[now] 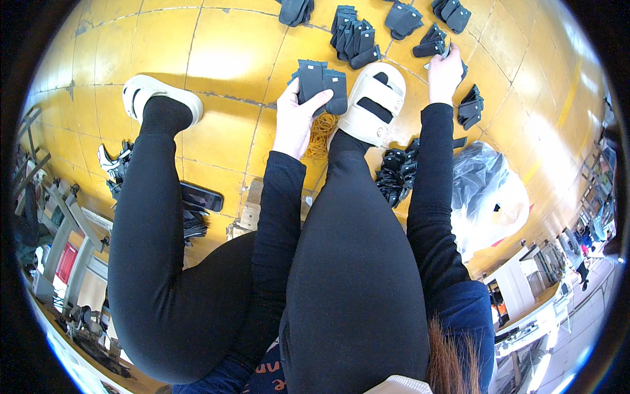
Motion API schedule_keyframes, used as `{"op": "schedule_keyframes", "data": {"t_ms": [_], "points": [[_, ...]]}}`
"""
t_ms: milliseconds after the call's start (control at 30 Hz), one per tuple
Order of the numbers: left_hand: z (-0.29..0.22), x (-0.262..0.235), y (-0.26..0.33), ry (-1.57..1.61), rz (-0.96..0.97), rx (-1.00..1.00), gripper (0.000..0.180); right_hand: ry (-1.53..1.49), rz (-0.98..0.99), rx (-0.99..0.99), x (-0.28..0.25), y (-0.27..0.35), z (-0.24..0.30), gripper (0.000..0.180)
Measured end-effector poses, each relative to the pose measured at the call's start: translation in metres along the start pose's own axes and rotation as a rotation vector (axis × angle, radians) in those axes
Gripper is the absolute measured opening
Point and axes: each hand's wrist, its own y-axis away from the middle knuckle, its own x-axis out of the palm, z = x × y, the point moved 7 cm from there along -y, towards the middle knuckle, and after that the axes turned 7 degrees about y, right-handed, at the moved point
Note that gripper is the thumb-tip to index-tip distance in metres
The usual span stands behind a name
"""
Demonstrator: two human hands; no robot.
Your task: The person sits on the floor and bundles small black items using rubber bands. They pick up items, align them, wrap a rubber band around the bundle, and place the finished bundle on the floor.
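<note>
Left hand [295, 118] observed grasping black pieces [312, 80]; right hand [446, 75] pinching dark piece [447, 50]. We note bands [321, 136] beside left, stacks [451, 16] beyond right.

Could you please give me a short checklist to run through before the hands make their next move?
1. Left hand has the dark flat pieces gripped: ok, thumb in front.
2. Those pieces squared up: not ok, they are fanned out.
3. Their exact count: cannot tell, they overlap.
4. Right hand securely holding something: cannot tell, its fingers hide too much.
5. Yellow bands uncovered: ok, heaped beside the right sandal.
6. Phone clear of both hands: ok.
</note>
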Motion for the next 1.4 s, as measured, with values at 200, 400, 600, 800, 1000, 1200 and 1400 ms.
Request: {"op": "schedule_keyframes", "data": {"t_ms": [200,400,600,800,1000,1200,1400], "points": [[-0.001,0.001,0.0,0.002,0.005,0.003,0.037,-0.022,-0.05,-0.101,-0.009,0.001,0.016,0.05],[-0.002,0.002,0.0,0.009,0.002,0.0,0.039,-0.165,0.013,-0.108,-0.023,0.011,0.036,0.046],[-0.002,0.002,-0.001,-0.021,0.016,0.001,0.036,-1.015,0.767,-0.103,-0.031,0.085,0.107,0.028],[-0.003,0.002,0.0,-0.039,0.016,0.008,0.039,-0.893,0.725,-0.126,-0.04,0.132,0.141,0.03],[-0.002,0.001,0.0,0.098,-0.035,-0.034,0.029,-0.905,0.59,-0.049,-0.035,0.142,0.135,0.026],[-0.004,0.002,0.0,0.1,-0.028,-0.021,0.024,-0.989,0.45,-0.125,-0.05,0.139,0.139,0.015],[-0.002,0.0,0.0,0.038,-0.025,-0.031,0.025,-1.172,0.719,0.281,-0.032,0.15,0.127,0.02]]}}
